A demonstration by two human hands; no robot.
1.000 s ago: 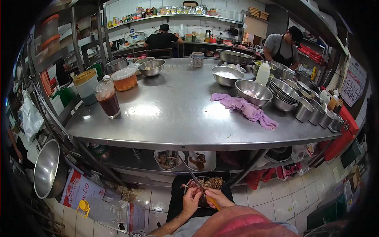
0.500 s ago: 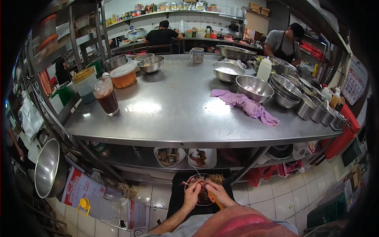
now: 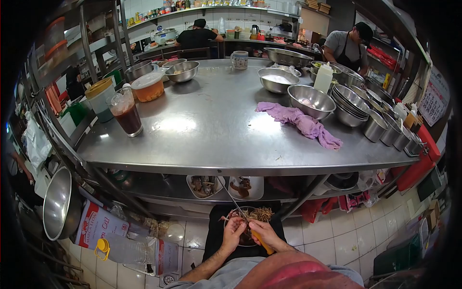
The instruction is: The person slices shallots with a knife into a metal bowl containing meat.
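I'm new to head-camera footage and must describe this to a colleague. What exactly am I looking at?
There is no machine here: you see a person's own bare hands. The camera is worn on the head and looks forward and down, with a view that bends at the edges.

The right hand holds a yellow-handled knife. The left hand is pinched beside it; what it holds is too small to tell. Both are low, in front of the metal table.

On the table, to the left, stand a glass of dark drink and a lidded tub. A mug is farther back. To the right are a purple cloth and several metal bowls.
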